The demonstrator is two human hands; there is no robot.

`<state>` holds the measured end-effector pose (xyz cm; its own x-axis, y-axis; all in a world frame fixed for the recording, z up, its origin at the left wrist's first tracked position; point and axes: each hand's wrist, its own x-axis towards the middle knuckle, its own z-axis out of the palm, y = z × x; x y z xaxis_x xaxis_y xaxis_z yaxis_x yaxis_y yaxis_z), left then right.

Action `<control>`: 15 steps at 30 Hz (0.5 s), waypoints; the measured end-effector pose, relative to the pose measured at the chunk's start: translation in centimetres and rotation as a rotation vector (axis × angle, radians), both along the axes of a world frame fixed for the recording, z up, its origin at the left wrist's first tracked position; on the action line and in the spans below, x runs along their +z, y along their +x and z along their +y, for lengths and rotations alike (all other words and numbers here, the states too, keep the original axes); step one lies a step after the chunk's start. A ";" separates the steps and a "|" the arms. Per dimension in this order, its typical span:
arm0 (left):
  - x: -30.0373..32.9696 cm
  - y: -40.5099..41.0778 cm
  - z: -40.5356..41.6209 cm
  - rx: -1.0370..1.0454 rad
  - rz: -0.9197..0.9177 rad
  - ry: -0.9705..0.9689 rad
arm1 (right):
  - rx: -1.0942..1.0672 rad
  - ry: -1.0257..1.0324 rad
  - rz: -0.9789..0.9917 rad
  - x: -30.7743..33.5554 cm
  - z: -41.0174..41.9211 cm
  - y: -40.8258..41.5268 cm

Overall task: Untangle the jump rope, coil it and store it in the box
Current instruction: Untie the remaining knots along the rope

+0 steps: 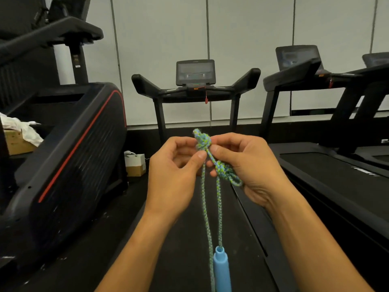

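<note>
Both hands, left hand [174, 165] and right hand [248, 165], pinch the knotted green-and-blue braided jump rope [203, 142] above its blue plastic handle [221, 268]; pulling could tighten the knot.

Left hand [176, 171] and right hand [248, 167] raised close together, fingertips pinching, forearms bare.

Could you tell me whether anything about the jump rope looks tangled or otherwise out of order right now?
Yes. The jump rope is bunched into a tight knot pinched between the left hand and right hand, with a second tangled loop just below. Its blue handle dangles free.
</note>
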<state>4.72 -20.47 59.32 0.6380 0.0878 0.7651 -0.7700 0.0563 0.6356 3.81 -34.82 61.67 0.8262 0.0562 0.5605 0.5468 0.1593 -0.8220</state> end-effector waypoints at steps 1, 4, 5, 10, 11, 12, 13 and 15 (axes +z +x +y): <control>0.0 -0.1 0.0 0.015 -0.010 -0.008 | -0.023 -0.046 -0.011 0.0 -0.2 -0.1; 0.0 -0.3 -0.1 0.011 -0.024 -0.024 | -0.043 -0.115 -0.042 0.1 -0.4 -0.3; 0.0 -0.4 -0.1 0.020 -0.039 -0.005 | -0.039 -0.127 -0.056 0.1 -0.4 -0.3; 0.1 -1.0 -0.1 0.093 -0.116 0.075 | -0.008 -0.141 -0.091 0.1 -0.6 -0.5; 0.1 -1.1 -0.1 0.104 -0.136 0.081 | 0.010 -0.133 -0.089 0.1 -0.7 -0.5; 0.2 -1.1 -0.1 0.123 -0.160 0.084 | 0.039 -0.123 -0.086 0.1 -0.8 -0.4; 0.2 -1.2 -0.1 0.144 -0.183 0.085 | 0.071 -0.112 -0.083 0.1 -0.9 -0.4; 0.2 -1.3 -0.3 0.162 -0.204 0.077 | 0.085 -0.111 -0.099 0.1 -1.0 -0.4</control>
